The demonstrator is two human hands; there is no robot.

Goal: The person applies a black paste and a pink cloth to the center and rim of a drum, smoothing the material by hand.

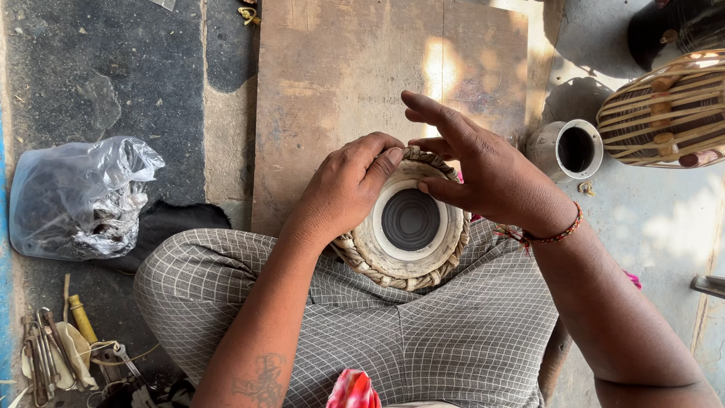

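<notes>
- Resting in your lap on the checked cloth [423, 332], the small drum [408, 221] sits face up, its black centre circle ringed by pale skin and a braided rim.
- Your left hand [349, 185] lies over the drum's rim at about ten o'clock; its grip is curled, thumb pressed down on the braid near twelve o'clock, fingers wrapped over the edge.
- Your right hand [483, 170] comes in from three o'clock; its grip is loose, the thumb touching the pale skin near two o'clock, the index finger against the braid by your left thumb, the other fingers spread and lifted clear. It clasps nothing.
- A beaded thread band [559, 233] circles your right wrist.
- A wooden board [340, 75] lies on the floor beyond the drum, at twelve o'clock.
- A metal cup [574, 149] stands at two o'clock, just beside a second drum body laced with straps [664, 109].
- A clear plastic bag [79, 196] sits well apart at nine o'clock.
- Hand tools [60, 355] lie in a heap at eight o'clock.
</notes>
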